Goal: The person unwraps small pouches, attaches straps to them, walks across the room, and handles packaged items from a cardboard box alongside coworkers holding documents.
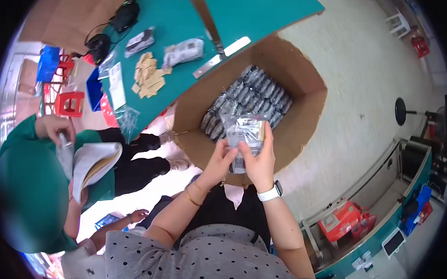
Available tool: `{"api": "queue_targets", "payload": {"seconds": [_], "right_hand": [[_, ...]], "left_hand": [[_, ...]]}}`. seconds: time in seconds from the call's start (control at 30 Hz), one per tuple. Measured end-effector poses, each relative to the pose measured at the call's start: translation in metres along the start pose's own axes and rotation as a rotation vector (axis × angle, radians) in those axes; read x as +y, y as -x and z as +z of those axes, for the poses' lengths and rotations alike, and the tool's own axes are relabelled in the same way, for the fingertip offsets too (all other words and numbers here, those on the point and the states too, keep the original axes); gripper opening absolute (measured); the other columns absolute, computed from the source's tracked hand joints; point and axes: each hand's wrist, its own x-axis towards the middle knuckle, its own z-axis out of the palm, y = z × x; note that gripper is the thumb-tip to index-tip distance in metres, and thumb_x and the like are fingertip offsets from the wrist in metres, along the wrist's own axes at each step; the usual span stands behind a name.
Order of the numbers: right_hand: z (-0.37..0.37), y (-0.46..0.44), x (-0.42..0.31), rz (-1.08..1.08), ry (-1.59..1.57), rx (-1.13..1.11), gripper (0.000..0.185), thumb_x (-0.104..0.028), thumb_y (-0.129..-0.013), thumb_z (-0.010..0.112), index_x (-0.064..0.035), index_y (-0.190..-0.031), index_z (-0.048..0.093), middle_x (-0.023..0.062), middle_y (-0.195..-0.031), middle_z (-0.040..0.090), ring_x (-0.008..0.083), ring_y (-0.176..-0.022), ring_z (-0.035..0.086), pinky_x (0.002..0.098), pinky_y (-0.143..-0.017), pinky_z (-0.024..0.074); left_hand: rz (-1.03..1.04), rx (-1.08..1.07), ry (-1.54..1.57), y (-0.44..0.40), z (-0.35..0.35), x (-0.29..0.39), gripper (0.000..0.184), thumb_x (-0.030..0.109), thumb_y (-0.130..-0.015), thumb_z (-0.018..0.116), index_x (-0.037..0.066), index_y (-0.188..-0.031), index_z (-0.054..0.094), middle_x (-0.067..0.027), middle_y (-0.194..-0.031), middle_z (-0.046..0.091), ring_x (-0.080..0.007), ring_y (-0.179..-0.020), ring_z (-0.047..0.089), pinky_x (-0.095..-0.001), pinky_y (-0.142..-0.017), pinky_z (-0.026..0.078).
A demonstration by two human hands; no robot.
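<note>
Between both hands, over a large cardboard box point(308, 107), is a clear plastic packet point(248, 131) with a grey item and a small tan piece inside. My left hand point(222, 161) grips its lower left side, thumb across the front. On the other side my right hand point(260, 160) holds the right edge, its thumb pressed on the front too. Down in the box, several similar dark packets point(253, 89) lie packed in rows. What exactly the held packet contains is too small to make out.
The green table point(258, 15) beyond the box bears tan paper pieces point(149, 75), a wrapped packet point(183, 52) and a metal strip point(220, 57). At left, a person in green point(31, 195) holds papers point(94, 163). A red machine point(342, 221) stands at lower right.
</note>
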Motion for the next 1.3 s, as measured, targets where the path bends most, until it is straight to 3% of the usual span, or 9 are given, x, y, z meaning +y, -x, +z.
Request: {"api": "queue_targets", "payload": {"seconds": [0.2, 0.3, 0.53, 0.73, 0.87, 0.93, 1.03, 1.13, 1.3], "right_hand": [[0.023, 0.02, -0.053, -0.173, 0.053, 0.051, 0.054, -0.027, -0.095, 0.049, -0.0004, -0.14, 0.033, 0.0258, -0.136, 0.043, 0.04, -0.123, 0.046, 0.0407, -0.1, 0.0379], [0.039, 0.027, -0.079, -0.244, 0.001, -0.007, 0.053, -0.022, -0.094, 0.051, 0.0026, -0.139, 0.034, 0.0224, -0.136, 0.045, 0.0324, -0.123, 0.047, 0.0373, -0.101, 0.0367], [0.082, 0.036, -0.106, -0.198, 0.13, -0.168, 0.053, -0.024, -0.095, 0.048, 0.0, -0.139, 0.034, 0.0271, -0.135, 0.044, 0.0389, -0.125, 0.044, 0.0398, -0.1, 0.0374], [0.09, 0.037, -0.087, -0.075, -0.175, -0.197, 0.052, -0.022, -0.097, 0.047, -0.0042, -0.143, 0.029, 0.0138, -0.119, 0.054, 0.0177, -0.096, 0.053, 0.0294, -0.083, 0.0442], [0.058, 0.039, -0.028, 0.026, -0.122, -0.227, 0.034, -0.019, -0.096, 0.05, 0.0003, -0.125, 0.052, 0.0102, -0.11, 0.06, 0.0139, -0.086, 0.056, 0.0268, -0.075, 0.0477], [0.037, 0.05, 0.014, 0.048, 0.063, -0.277, 0.031, -0.021, -0.094, 0.053, 0.0015, -0.115, 0.058, 0.0129, -0.1, 0.065, 0.0194, -0.084, 0.062, 0.0306, -0.075, 0.0493], [-0.003, 0.081, 0.096, -0.007, 0.435, -0.361, 0.03, -0.023, -0.09, 0.057, 0.0008, -0.108, 0.061, 0.0215, -0.093, 0.066, 0.0328, -0.087, 0.065, 0.0386, -0.077, 0.0506], [-0.044, 0.122, 0.168, 0.206, 0.683, -0.496, 0.035, -0.03, -0.085, 0.06, -0.0015, -0.105, 0.063, 0.0226, -0.093, 0.066, 0.0382, -0.088, 0.064, 0.0427, -0.078, 0.0505], [-0.108, 0.19, 0.291, 0.477, 0.622, -0.416, 0.037, -0.031, -0.083, 0.061, -0.0008, -0.104, 0.064, 0.019, -0.082, 0.068, 0.0308, -0.074, 0.066, 0.0395, -0.069, 0.0526]], "left_hand": [[0.307, 0.161, -0.016, 0.038, -0.004, 0.023, 0.034, 0.02, -0.098, 0.05, 0.0, -0.118, 0.032, -0.0089, -0.112, 0.052, -0.0113, -0.101, 0.051, -0.0272, -0.086, 0.044], [0.344, 0.148, 0.031, 0.053, -0.021, 0.039, 0.035, 0.021, -0.098, 0.05, 0.0, -0.12, 0.032, -0.0097, -0.113, 0.051, -0.0118, -0.103, 0.05, -0.0288, -0.088, 0.044], [0.365, 0.339, 0.081, 0.077, -0.056, 0.037, 0.034, 0.023, -0.098, 0.049, 0.0, -0.121, 0.036, -0.0077, -0.115, 0.05, -0.0123, -0.106, 0.047, -0.0283, -0.093, 0.04], [0.372, 0.606, 0.299, 0.04, -0.131, 0.043, 0.033, 0.03, -0.097, 0.049, 0.005, -0.118, 0.045, -0.0058, -0.108, 0.054, -0.0136, -0.102, 0.052, -0.0275, -0.091, 0.043], [0.539, 0.658, 0.609, -0.021, -0.214, 0.107, 0.062, 0.046, -0.093, 0.052, 0.007, -0.136, 0.029, -0.0136, -0.132, 0.04, -0.0238, -0.121, 0.043, -0.0395, -0.1, 0.038], [0.299, 0.728, 0.633, -0.028, -0.227, 0.117, 0.082, 0.052, -0.087, 0.057, 0.005, -0.14, 0.016, -0.0144, -0.138, 0.03, -0.0244, -0.122, 0.039, -0.0383, -0.1, 0.036], [0.168, 1.009, 0.044, -0.077, -0.241, 0.021, 0.064, 0.041, -0.09, 0.055, 0.005, -0.136, 0.032, -0.0182, -0.128, 0.048, -0.0286, -0.111, 0.05, -0.038, -0.093, 0.042], [0.137, 0.67, -0.511, -0.063, -0.209, -0.084, 0.024, 0.025, -0.088, 0.055, 0.003, -0.095, 0.06, -0.0131, -0.083, 0.066, -0.0271, -0.08, 0.063, -0.0377, -0.072, 0.049], [0.105, 0.319, -0.827, 0.055, -0.114, -0.18, 0.021, 0.025, -0.086, 0.055, 0.005, -0.09, 0.062, -0.0154, -0.085, 0.066, -0.0311, -0.081, 0.064, -0.0398, -0.073, 0.05]]}}
